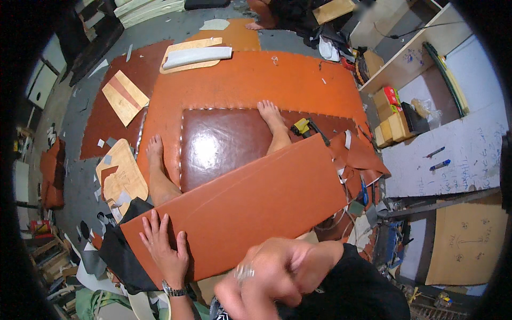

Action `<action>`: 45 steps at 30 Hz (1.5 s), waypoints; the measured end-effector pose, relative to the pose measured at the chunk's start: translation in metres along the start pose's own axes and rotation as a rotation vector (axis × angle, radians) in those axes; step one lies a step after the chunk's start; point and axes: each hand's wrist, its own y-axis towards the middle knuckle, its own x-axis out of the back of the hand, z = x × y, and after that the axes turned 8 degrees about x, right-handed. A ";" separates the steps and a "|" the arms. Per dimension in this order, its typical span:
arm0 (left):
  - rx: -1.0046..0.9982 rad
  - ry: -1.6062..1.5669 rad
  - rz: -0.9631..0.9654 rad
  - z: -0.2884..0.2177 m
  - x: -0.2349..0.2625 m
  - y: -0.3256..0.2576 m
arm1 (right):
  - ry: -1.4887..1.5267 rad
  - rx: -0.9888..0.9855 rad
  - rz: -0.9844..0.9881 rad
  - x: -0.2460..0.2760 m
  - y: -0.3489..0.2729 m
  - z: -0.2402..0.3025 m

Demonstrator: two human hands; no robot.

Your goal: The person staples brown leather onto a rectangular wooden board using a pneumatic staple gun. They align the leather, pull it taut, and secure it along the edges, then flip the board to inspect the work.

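Note:
A long padded panel [250, 205] covered in orange-brown leather lies slantwise across my lap, with a faint pale crease along its top. My left hand [166, 248], a metal watch on its wrist, rests flat on the panel's left end with fingers spread. Over the panel's near edge is my right hand [280, 272], blurred by motion, its fingers curled in. A small shiny, clear-looking spot shows at its fingers; whether it is a held thing cannot be made out.
My bare feet rest on a brown and orange padded mat [213, 144]. A yellow-and-black tool [302, 127] and leather scraps [360, 160] lie beyond the panel's right end. Wooden boards [125, 97] lie at left. A white shelf [442, 165] with boxes stands right; another person's foot [255, 25] shows far off.

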 end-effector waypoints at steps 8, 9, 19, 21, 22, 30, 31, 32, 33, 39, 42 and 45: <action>0.028 -0.005 0.033 -0.005 0.006 0.000 | -0.224 0.488 0.786 0.011 0.038 0.023; 0.026 -0.006 0.037 -0.005 0.006 0.001 | -0.252 0.471 0.889 0.008 0.041 0.029; 0.038 -0.037 0.020 -0.004 0.003 0.001 | -0.424 0.426 0.511 -0.027 0.022 0.032; 0.041 -0.037 0.020 -0.004 0.004 0.001 | -0.365 0.414 0.457 -0.025 0.021 0.032; 0.035 -0.041 0.009 -0.004 0.004 0.001 | -0.351 0.410 0.459 -0.024 0.021 0.032; 0.038 -0.049 0.010 -0.002 0.001 0.001 | -0.401 0.380 0.403 -0.040 0.043 0.034; 0.038 -0.051 0.012 -0.001 0.001 0.001 | -0.382 0.409 0.541 -0.037 0.050 0.035; 0.038 -0.051 0.011 -0.001 0.000 0.001 | -0.361 0.436 0.682 -0.031 0.056 0.035; 0.040 -0.049 0.007 -0.001 0.000 0.001 | -0.338 0.463 0.821 -0.032 0.059 0.034; 0.035 -0.029 0.014 -0.002 0.003 0.001 | -0.481 0.532 0.728 -0.039 0.044 0.028; 0.044 -0.028 0.021 -0.004 0.005 0.001 | -0.606 0.592 0.719 -0.039 0.039 0.025; 0.058 -0.030 0.033 -0.004 0.005 0.001 | -0.604 0.631 0.769 -0.036 0.042 0.024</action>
